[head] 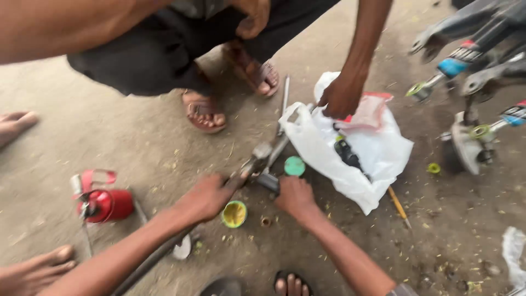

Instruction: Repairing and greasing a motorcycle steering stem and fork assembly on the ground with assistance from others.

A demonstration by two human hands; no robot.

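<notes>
1. Nearest me, on the dirt floor: my own toes at the bottom edge, and a little round tub with a green rim and yellowish stuff inside, just beside my left hand.
2. My left hand is curled tight around the near end of a grey metal tool. My right hand is closed over a dark part at the tool's lower end; can't tell exactly how the fingers grip it.
3. The tool lies on the floor between my hands. Its long axis runs diagonally, pointing up and away to the right.
4. A round green lid sits just past my right hand.
5. Off left, a red can lies on its side.
6. Further out, a crumpled white plastic bag holds a red-edged clear packet and a black bottle. Another person's hand reaches into it.
</notes>
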